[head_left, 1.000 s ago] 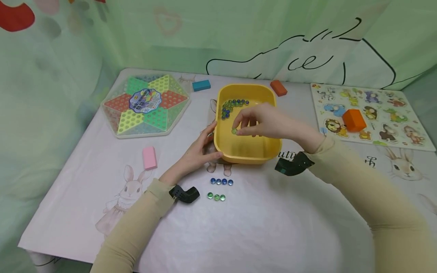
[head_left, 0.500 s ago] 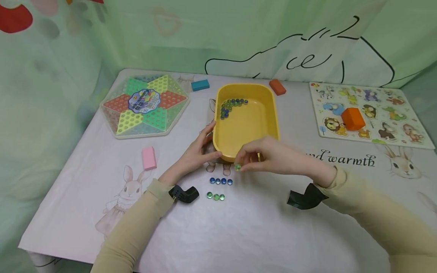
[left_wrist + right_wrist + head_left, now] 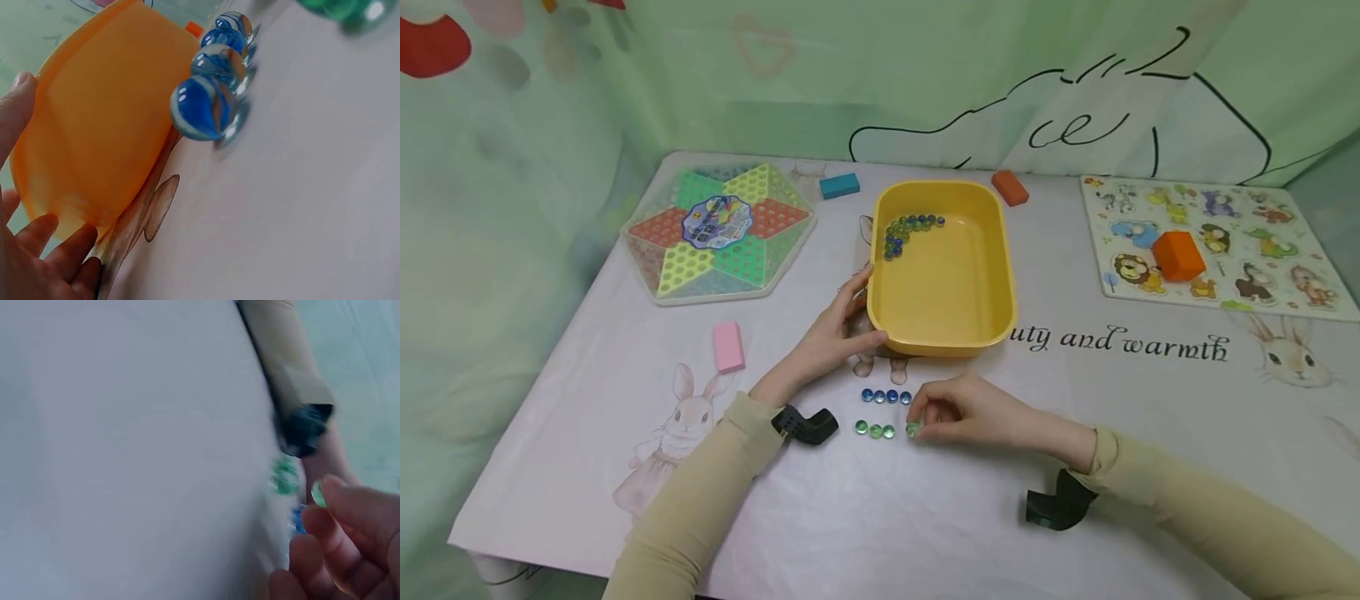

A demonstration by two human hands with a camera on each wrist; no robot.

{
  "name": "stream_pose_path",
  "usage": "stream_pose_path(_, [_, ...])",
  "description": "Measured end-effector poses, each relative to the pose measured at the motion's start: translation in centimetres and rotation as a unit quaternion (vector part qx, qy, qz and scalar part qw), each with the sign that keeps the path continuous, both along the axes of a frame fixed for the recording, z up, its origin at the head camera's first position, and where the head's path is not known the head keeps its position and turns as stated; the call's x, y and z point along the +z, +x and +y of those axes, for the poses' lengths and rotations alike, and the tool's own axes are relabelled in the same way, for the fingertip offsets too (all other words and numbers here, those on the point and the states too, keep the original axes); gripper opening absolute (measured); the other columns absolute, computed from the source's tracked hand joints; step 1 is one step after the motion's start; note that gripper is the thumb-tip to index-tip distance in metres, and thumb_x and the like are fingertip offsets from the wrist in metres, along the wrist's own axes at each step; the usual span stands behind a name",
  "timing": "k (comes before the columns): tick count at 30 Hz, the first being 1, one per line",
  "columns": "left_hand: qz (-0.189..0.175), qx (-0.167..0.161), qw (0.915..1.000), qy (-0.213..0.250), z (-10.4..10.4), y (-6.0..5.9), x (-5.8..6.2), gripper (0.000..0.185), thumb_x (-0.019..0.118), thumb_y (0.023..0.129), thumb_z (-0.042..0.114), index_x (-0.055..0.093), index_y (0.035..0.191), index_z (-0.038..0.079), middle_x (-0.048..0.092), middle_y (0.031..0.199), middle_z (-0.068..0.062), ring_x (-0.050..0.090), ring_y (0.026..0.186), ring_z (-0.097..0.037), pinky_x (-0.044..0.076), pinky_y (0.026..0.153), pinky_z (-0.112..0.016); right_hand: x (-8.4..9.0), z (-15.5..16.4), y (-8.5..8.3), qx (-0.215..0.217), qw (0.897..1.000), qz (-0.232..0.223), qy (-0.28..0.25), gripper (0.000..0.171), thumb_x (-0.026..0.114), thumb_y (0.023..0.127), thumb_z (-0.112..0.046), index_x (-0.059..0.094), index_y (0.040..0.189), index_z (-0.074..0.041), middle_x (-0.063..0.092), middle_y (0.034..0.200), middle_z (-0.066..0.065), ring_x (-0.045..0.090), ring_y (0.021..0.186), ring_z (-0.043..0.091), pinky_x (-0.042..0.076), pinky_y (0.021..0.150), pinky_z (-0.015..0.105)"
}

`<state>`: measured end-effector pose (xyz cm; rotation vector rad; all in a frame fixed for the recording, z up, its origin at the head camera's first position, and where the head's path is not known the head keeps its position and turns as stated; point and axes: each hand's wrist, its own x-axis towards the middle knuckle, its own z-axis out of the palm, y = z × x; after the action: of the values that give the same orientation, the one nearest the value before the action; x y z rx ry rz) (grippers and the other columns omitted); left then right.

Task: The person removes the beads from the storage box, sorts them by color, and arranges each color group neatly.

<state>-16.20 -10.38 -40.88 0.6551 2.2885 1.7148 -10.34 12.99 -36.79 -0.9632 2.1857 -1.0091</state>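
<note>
My right hand (image 3: 973, 414) pinches a green marble (image 3: 912, 430) between thumb and fingertips. The marble is at or just above the table, right of a short row of green marbles (image 3: 876, 431). Behind that row lie several blue marbles (image 3: 880, 397), seen large in the left wrist view. My left hand (image 3: 823, 342) rests against the left side and near corner of a yellow plastic tub (image 3: 942, 348), fingers spread on its outer wall and thumb by the rim. More green and blue marbles (image 3: 904, 235) are bunched in the tub's far left corner.
At the back left lies a star-patterned Chinese checkers board (image 3: 718, 225). Blue (image 3: 839, 186), red (image 3: 1010, 188) and pink (image 3: 728, 347) blocks lie around the tub. An orange block (image 3: 1178, 256) sits on an animal puzzle board (image 3: 1285, 258) at the right.
The right hand has carried the green marble out of the tub, over its near rim and down beside the green row. The left hand and the tub have stayed put.
</note>
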Motion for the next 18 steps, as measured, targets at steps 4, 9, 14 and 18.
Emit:
stream_pose_path(4, [-0.001, 0.001, 1.0000, -0.003, 0.0, 0.0, 0.0, 0.084, 0.064, 0.087, 0.021, 0.007, 0.150, 0.026, 0.014, 0.155, -0.006, 0.030, 0.137, -0.023, 0.021, 0.112, -0.046, -1.1, -0.3, 0.6, -0.029, 1.000, 0.011, 0.004, 0.010, 0.069, 0.083, -0.019, 0.065, 0.091, -0.013, 0.053, 0.064, -0.011, 0.042, 0.054, 0.000, 0.037, 0.051, 0.017])
stream_pose_path(9, [-0.007, 0.007, 0.9999, -0.007, 0.1, 0.0, 0.3, 0.085, 0.064, 0.087, 0.019, 0.008, 0.149, 0.028, 0.015, 0.155, -0.004, 0.030, 0.137, -0.022, 0.021, 0.112, -0.045, -1.2, -0.7, 1.0, -0.045, 0.997, 0.057, 0.029, 0.010, 0.069, 0.083, -0.020, 0.065, 0.090, -0.015, 0.050, 0.063, -0.012, 0.042, 0.056, -0.001, 0.038, 0.054, 0.017])
stream_pose_path(14, [-0.008, 0.007, 0.9999, -0.004, 0.1, 0.1, 0.5, 0.085, 0.065, 0.087, 0.016, 0.008, 0.149, 0.026, 0.016, 0.154, -0.006, 0.031, 0.136, -0.024, 0.022, 0.111, -0.045, -1.1, -1.1, 1.3, -0.045, 0.993, 0.095, 0.052, 0.010, 0.070, 0.082, -0.021, 0.067, 0.090, -0.018, 0.049, 0.062, -0.014, 0.040, 0.056, -0.002, 0.037, 0.054, 0.017])
stream_pose_path(18, [-0.011, 0.007, 0.9999, -0.003, 0.1, 0.2, 0.4, 0.085, 0.065, 0.087, 0.016, 0.008, 0.149, 0.026, 0.015, 0.155, -0.006, 0.031, 0.136, -0.024, 0.022, 0.111, -0.045, -1.3, -1.3, 1.4, -0.047, 0.992, 0.104, 0.059, 0.010, 0.070, 0.081, -0.022, 0.067, 0.090, -0.018, 0.048, 0.062, -0.015, 0.040, 0.055, -0.003, 0.036, 0.053, 0.017])
